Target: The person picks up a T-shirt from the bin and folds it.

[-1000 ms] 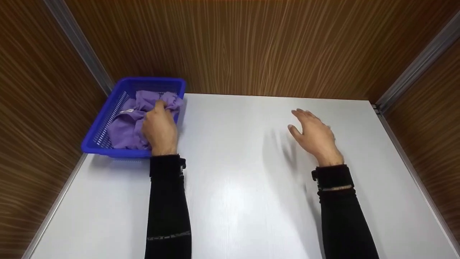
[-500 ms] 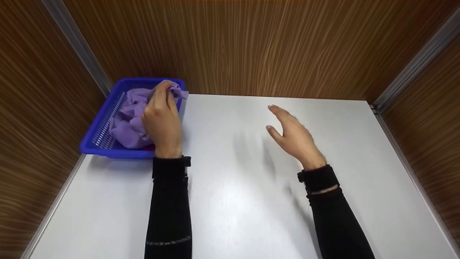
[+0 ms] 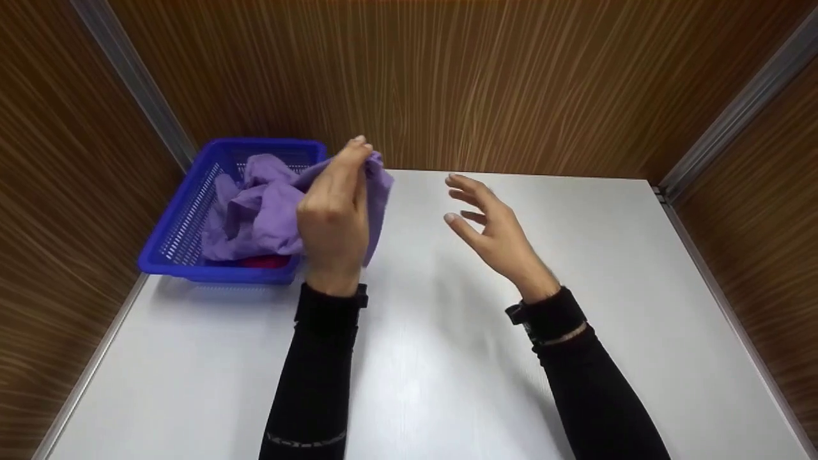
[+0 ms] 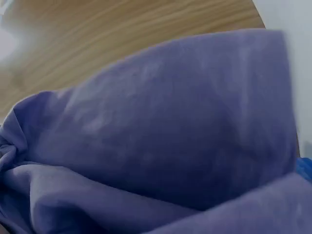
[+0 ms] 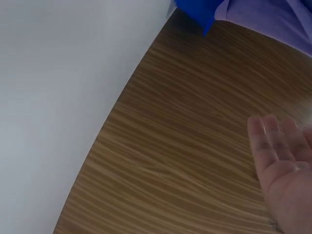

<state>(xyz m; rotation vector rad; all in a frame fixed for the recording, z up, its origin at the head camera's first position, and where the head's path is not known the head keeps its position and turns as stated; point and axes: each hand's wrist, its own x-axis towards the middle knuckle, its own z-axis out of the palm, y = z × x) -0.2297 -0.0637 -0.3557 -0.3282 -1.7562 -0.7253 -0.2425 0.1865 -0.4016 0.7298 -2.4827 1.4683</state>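
A purple cloth garment [image 3: 281,207] lies bunched in a blue plastic basket [image 3: 169,239] and stretches over its right side. My left hand [image 3: 332,220] pinches part of the garment and lifts it beyond the basket's right rim, where a fold hangs below the fingers. Purple fabric [image 4: 170,117] fills most of the left wrist view. To the right, my right hand [image 3: 501,236] is held above the table with fingers spread and thumb apart, holding nothing. In the right wrist view its palm and fingers [image 5: 278,144] show, with the garment [image 5: 268,17] at the top.
Something red [image 3: 265,261] shows at the basket's bottom under the cloth. The white table [image 3: 409,358] is bounded by a wood-grain back panel [image 3: 409,83] and side panels with metal edging.
The left hand has raised part of the garment and drawn it right, out past the basket rim. The right hand has moved left toward it. The red thing has come into sight.
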